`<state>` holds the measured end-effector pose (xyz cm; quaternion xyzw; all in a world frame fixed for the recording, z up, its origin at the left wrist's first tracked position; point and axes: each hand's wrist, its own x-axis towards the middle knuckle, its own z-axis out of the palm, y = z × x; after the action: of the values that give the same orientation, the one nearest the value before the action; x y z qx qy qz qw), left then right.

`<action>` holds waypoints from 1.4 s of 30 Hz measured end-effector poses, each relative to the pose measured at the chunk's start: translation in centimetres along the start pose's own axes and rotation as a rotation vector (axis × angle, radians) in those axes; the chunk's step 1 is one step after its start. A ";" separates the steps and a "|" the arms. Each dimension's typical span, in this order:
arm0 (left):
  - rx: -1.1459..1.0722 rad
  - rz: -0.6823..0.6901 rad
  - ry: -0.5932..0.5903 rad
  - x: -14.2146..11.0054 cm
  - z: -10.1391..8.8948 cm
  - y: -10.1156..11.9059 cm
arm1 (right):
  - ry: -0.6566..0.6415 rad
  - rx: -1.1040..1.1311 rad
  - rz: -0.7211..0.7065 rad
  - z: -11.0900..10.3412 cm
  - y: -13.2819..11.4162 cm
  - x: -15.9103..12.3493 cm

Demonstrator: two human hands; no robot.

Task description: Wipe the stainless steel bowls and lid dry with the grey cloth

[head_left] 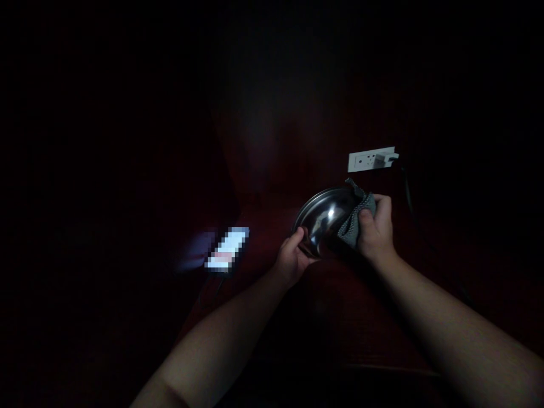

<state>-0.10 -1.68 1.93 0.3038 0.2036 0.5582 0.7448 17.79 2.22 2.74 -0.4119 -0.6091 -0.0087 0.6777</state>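
Observation:
A shiny steel bowl (pixel 325 218) is held up tilted, its smooth rounded surface catching the light. My left hand (pixel 293 258) grips the bowl at its lower left, thumb on the near surface and the other fingers mostly hidden beneath. Bunched in my right hand (pixel 377 229) is a grey textured cloth (pixel 355 224), which lies against the right side of the bowl. My right thumb presses on the cloth, and part of the cloth sticks up past the rim.
A lit phone (pixel 227 249) with a blurred screen lies left of my hands on a dark reddish surface (pixel 272 226). Behind the bowl to the right is a white socket panel (pixel 365 160) with a plug and a dark cord (pixel 408 187). The surroundings are very dark.

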 end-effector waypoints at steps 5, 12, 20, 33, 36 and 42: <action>0.003 -0.004 0.003 0.0 -0.2 -0.2 | -0.002 0.005 0.009 0.0 0.0 0.1; -0.005 -0.007 0.018 -0.2 0.1 -0.1 | 0.003 0.002 0.014 0.0 -0.2 0.1; 0.015 0.001 -0.015 -0.2 0.1 -0.1 | 0.013 -0.010 0.030 0.0 -0.1 0.1; 0.051 -0.029 -0.004 -0.3 0.2 0.0 | 0.009 0.005 0.048 0.0 0.0 0.1; 0.067 -0.029 -0.011 -0.3 0.3 0.0 | 0.011 0.005 0.048 0.0 0.0 0.1; 0.074 -0.007 -0.006 -0.3 0.2 -0.1 | 0.013 0.015 0.045 0.0 0.1 0.2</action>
<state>0.05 -2.07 2.00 0.3323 0.2229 0.5466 0.7356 17.88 2.38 2.84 -0.4203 -0.5954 0.0083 0.6847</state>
